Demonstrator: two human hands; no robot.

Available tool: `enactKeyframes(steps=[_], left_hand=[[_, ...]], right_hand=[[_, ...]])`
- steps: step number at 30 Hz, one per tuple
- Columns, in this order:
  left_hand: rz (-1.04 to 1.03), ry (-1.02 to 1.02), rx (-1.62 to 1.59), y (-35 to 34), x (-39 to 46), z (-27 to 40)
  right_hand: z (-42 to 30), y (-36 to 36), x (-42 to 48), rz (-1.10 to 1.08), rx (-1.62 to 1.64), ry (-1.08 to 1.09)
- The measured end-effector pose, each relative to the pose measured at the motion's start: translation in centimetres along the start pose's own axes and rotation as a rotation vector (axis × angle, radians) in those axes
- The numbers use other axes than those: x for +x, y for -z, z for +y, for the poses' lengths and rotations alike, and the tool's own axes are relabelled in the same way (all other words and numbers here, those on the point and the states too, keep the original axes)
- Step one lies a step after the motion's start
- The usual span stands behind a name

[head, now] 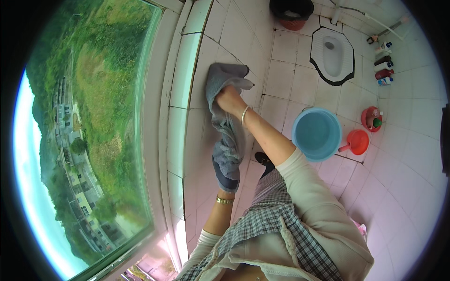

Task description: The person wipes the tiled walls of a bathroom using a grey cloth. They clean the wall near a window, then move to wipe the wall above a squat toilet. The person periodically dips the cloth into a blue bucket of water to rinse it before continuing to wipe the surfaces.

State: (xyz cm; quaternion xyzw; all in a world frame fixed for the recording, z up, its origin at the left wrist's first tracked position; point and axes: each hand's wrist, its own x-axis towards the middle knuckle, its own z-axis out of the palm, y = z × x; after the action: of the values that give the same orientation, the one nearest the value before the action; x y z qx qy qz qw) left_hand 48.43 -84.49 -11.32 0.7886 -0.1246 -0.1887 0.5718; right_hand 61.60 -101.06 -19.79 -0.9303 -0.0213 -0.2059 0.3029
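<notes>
My right hand (228, 100), with a white bracelet at the wrist, presses a grey cloth towel (228, 151) against the white wall tiles (200, 140) below the window. Part of the towel is bunched over its fingers, which are mostly hidden. The towel hangs twisted between my two hands. Its other end wraps over my left hand (225, 194), so only the wrist, with a gold-coloured watch, shows there.
A light blue bucket (297, 135) stands on the tiled floor beside a red dipper (358, 142) and a red basin (367, 117) holding bottles. Farther off are a squat toilet (334, 63), a black-lined bin (293, 24) and several bottles (384, 73) along the wall. A window (105, 105) lies left.
</notes>
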Motion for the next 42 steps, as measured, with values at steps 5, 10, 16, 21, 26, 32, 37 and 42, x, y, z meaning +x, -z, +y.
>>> enactKeyframes(steps=[5,10,16,21,26,32,37,42], left_hand=[[0.083,-0.148,0.169,-0.7,1.0,2.3],[0.002,-0.071,-0.011,-0.3,0.0,1.8],[-0.025,-0.039,-0.032,-0.4,-0.5,0.9],[-0.023,-0.109,-0.023,-0.3,-0.2,1.0],[0.002,-0.234,0.130,0.3,-1.5,0.7],[0.120,-0.093,-0.041,0.2,0.5,1.0],[0.016,-0.119,-0.074,0.1,0.0,1.0],[-0.026,-0.041,-0.025,0.1,-1.4,0.9]], right_hand=[[2.6,-0.7,1.5,0.386,0.786,-0.417],[-3.6,0.1,-1.6,0.031,0.619,-0.246],[-3.8,-0.3,-2.0,0.311,0.057,0.123],[-4.3,-0.9,-2.0,-0.059,0.134,-0.035],[-7.0,1.9,-1.0,0.391,0.151,0.043],[0.7,3.9,5.0,0.430,0.410,-0.069],[-6.5,-0.2,-1.4,0.457,0.626,-0.207],[-2.6,1.0,0.7,0.024,0.365,-0.175]])
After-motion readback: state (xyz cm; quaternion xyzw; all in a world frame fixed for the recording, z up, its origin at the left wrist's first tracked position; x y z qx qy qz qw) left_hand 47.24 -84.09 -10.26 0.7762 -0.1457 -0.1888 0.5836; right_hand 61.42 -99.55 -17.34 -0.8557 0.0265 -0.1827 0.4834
